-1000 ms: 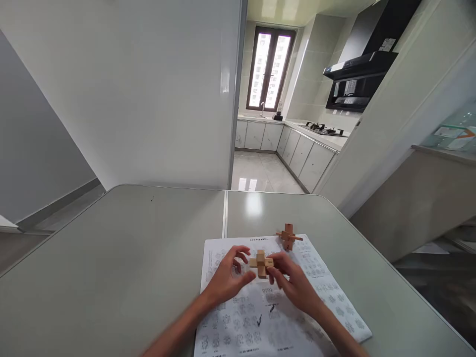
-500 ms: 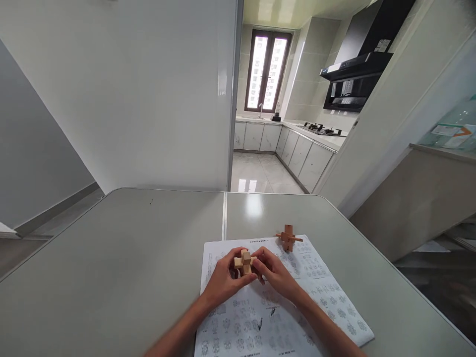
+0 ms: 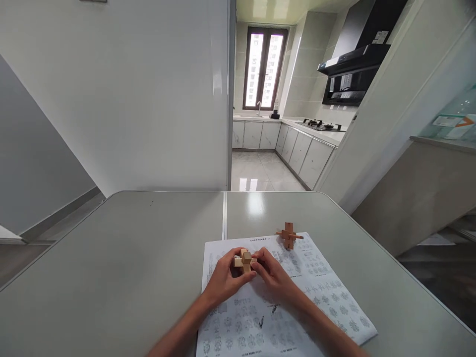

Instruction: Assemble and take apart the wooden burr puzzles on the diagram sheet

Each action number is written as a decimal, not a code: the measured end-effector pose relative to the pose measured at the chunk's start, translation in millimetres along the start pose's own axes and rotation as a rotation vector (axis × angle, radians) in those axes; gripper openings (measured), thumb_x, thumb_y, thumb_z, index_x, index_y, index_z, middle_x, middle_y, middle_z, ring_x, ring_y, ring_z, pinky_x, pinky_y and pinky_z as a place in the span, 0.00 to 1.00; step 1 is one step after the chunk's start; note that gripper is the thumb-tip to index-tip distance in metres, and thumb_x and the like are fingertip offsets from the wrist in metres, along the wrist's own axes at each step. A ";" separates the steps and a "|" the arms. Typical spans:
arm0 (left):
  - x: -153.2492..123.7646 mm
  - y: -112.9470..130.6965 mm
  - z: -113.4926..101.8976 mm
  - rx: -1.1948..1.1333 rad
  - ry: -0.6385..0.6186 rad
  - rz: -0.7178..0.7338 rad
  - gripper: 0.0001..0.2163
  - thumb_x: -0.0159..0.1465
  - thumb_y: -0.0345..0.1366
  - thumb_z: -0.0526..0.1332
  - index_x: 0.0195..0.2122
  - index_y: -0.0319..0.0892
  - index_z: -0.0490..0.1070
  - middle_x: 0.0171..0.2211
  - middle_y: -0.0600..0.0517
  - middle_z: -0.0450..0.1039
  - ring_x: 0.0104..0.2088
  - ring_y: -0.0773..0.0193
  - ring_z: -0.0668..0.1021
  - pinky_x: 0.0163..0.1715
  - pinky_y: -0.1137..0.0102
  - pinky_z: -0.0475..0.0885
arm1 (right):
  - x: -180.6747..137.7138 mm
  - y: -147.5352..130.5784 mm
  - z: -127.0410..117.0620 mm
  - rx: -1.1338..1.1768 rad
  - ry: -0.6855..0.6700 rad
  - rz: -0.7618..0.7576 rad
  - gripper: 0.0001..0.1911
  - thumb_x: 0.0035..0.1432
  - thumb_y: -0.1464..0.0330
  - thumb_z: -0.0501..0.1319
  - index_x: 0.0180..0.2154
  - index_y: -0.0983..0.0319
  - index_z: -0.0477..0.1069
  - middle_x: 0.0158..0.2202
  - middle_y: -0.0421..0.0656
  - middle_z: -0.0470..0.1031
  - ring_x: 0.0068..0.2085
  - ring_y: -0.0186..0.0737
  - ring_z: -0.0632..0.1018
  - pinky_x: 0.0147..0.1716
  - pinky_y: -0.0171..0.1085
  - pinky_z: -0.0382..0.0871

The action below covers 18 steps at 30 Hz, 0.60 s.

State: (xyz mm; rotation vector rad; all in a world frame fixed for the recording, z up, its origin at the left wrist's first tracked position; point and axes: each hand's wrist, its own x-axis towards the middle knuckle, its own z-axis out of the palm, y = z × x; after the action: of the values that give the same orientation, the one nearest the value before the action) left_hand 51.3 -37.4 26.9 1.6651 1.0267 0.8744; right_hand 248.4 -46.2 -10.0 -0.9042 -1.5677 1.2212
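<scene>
A pale wooden burr puzzle (image 3: 246, 259) of crossed, interlocking blocks is held above a printed sheet (image 3: 256, 312). My left hand (image 3: 224, 277) wraps it from the left, thumb along the near side and fingers over the far side. On the right, my right hand (image 3: 272, 270) pinches the end of one block between thumb and fingers. Parts of the puzzle are hidden behind my fingers. Rows of small line drawings of puzzles cover the sheet. Beyond my right hand, a second, reddish-brown wooden puzzle (image 3: 289, 235) rests at the sheet's far edge, apart from both hands.
The grey table (image 3: 111, 277) has a pale seam (image 3: 224, 216) running away from me. A white wall (image 3: 156, 99) stands past its far edge. Through an opening lies a kitchen with a stove (image 3: 322, 125). A large plastic bottle (image 3: 455, 121) stands on a ledge at right.
The view has shifted slightly. Both hands stay around the pale puzzle, with only small finger movements; my right fingers sit a little closer in. The reddish-brown puzzle stays on the sheet.
</scene>
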 end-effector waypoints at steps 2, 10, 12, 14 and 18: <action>-0.1 1.0 0.0 0.014 0.013 0.007 0.21 0.62 0.48 0.69 0.52 0.43 0.72 0.43 0.49 0.77 0.40 0.58 0.78 0.41 0.68 0.74 | -0.5 1.2 1.2 -0.034 0.008 -0.026 0.13 0.73 0.54 0.55 0.42 0.56 0.64 0.34 0.38 0.68 0.34 0.40 0.70 0.35 0.37 0.67; 3.5 -8.1 2.2 -0.017 0.078 -0.039 0.20 0.63 0.49 0.68 0.49 0.42 0.73 0.37 0.51 0.78 0.36 0.60 0.80 0.37 0.68 0.75 | 0.0 9.1 4.0 -0.296 0.083 -0.203 0.07 0.74 0.63 0.55 0.49 0.56 0.67 0.45 0.46 0.77 0.46 0.45 0.79 0.47 0.42 0.73; 3.6 -9.8 2.7 0.000 0.110 -0.034 0.20 0.62 0.49 0.69 0.50 0.43 0.72 0.39 0.52 0.79 0.37 0.59 0.80 0.40 0.68 0.75 | 0.4 9.9 3.9 -0.337 0.075 -0.193 0.09 0.74 0.65 0.54 0.53 0.56 0.67 0.48 0.46 0.78 0.48 0.46 0.79 0.48 0.43 0.74; 3.1 -10.2 3.1 0.012 0.128 -0.018 0.23 0.61 0.49 0.71 0.52 0.44 0.71 0.41 0.52 0.79 0.39 0.59 0.81 0.42 0.67 0.76 | 1.0 9.6 3.6 -0.357 0.050 -0.178 0.12 0.73 0.67 0.54 0.55 0.55 0.67 0.50 0.46 0.79 0.49 0.46 0.80 0.49 0.42 0.75; 1.6 -10.1 4.0 0.070 0.169 0.021 0.27 0.58 0.50 0.73 0.54 0.45 0.71 0.43 0.51 0.79 0.38 0.59 0.80 0.40 0.67 0.76 | 1.6 10.0 3.0 -0.389 0.024 -0.179 0.12 0.71 0.69 0.56 0.54 0.56 0.69 0.48 0.46 0.80 0.46 0.45 0.81 0.46 0.41 0.76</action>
State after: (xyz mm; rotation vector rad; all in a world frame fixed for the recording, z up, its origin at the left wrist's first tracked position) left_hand 53.1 -35.5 16.2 1.6847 1.1688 1.0170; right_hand 245.1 -43.2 -19.6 -0.9917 -1.8591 0.7895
